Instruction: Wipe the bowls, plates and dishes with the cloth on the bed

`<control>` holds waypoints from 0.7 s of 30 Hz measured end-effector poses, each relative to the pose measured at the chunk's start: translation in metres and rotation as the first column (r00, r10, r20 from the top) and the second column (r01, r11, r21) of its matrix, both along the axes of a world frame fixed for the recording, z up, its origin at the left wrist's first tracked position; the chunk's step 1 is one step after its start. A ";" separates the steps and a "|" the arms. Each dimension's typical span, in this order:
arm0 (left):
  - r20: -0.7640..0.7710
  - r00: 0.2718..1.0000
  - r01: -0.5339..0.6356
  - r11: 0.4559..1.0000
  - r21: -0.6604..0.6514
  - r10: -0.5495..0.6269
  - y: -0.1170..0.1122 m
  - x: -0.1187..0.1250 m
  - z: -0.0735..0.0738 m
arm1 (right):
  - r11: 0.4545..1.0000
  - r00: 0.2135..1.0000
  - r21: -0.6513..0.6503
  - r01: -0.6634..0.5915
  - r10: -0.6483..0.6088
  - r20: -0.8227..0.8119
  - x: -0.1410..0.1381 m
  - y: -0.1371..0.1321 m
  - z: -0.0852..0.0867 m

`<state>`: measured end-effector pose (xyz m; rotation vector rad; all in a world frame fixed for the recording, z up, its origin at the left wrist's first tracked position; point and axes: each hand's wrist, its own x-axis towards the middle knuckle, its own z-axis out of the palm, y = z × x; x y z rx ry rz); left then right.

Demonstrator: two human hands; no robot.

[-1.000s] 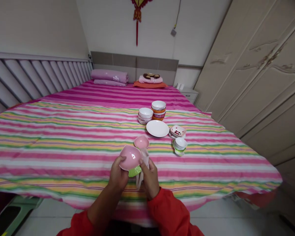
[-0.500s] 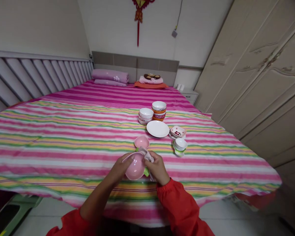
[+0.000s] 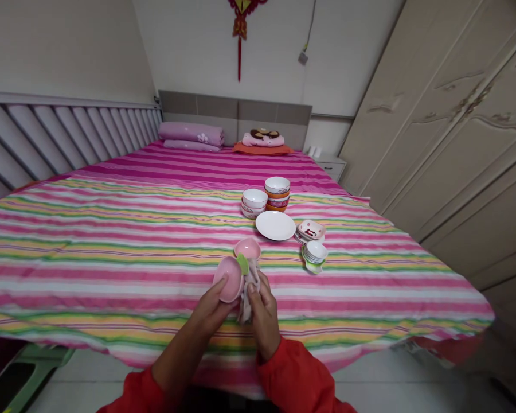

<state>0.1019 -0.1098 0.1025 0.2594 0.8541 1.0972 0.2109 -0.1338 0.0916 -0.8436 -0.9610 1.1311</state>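
My left hand grips a small pink bowl by its near rim, thumb inside and fingers hidden beneath. A green leaf-shaped tab juts from the bowl's right side. A crumpled pale cloth is pinched in my right hand, against the right side of the bowl. Just beyond, a second pink bowl rests on the striped sheet, partly covered by the leaf tab and the cloth.
Farther back stand a shorter bowl stack and a taller one. A white plate lies before them. To the right are stacked square dishes and small white bowls on a green-edged dish. A railing runs along the left.
The held bowl has turned, its leaf tab swinging from lower right to upper right, and has shifted slightly left and up. My right hand and the cloth have moved a little left and down.
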 end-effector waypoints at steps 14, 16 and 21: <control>0.170 0.986 -0.014 0.996 0.084 -0.001 0.002 0.005 -0.013 | 0.911 0.834 -0.239 -0.337 0.171 -0.524 -0.009 0.019 -0.001; 0.152 0.988 -0.021 0.998 0.056 0.013 0.003 0.001 -0.013 | 0.908 0.836 -0.240 -0.343 0.178 -0.519 -0.012 0.014 -0.003; 0.028 0.998 -0.054 0.995 0.078 0.052 0.006 -0.004 -0.011 | 0.914 0.859 -0.245 -0.324 0.175 -0.480 -0.013 0.006 -0.003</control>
